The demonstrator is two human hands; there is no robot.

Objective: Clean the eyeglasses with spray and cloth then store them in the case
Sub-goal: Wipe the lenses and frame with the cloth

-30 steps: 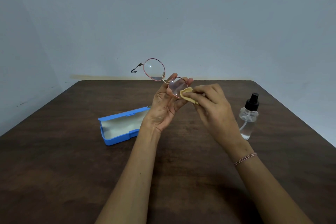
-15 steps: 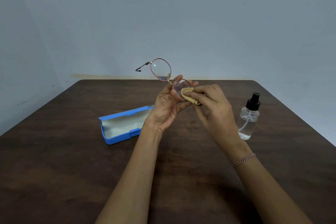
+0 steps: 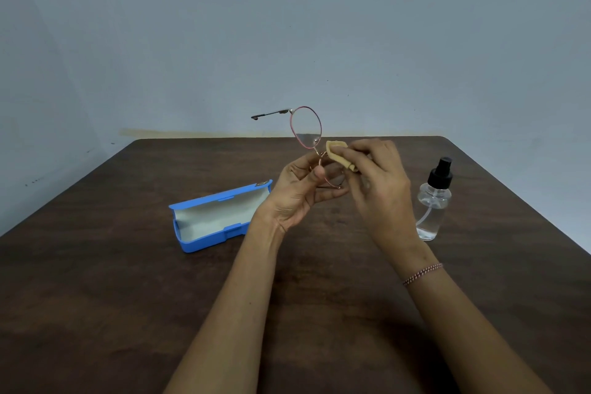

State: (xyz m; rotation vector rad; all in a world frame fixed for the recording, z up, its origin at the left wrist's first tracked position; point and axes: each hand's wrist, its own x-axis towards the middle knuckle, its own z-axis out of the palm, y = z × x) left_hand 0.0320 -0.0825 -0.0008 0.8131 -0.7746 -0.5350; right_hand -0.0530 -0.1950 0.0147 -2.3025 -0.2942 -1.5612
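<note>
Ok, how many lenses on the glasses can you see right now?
2. One round pink-rimmed lens stands clear above the hands; the other lens sits lower, mostly hidden between the left hand and the tan cloth in the right hand.

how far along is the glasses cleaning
Spraying seems done: the spray bottle stands on the table, unheld. In hand: the left hand holds the eyeglasses, the right hand pinches the cloth by the lower lens. Left: finish wiping, then store them in the open, empty case.
</note>
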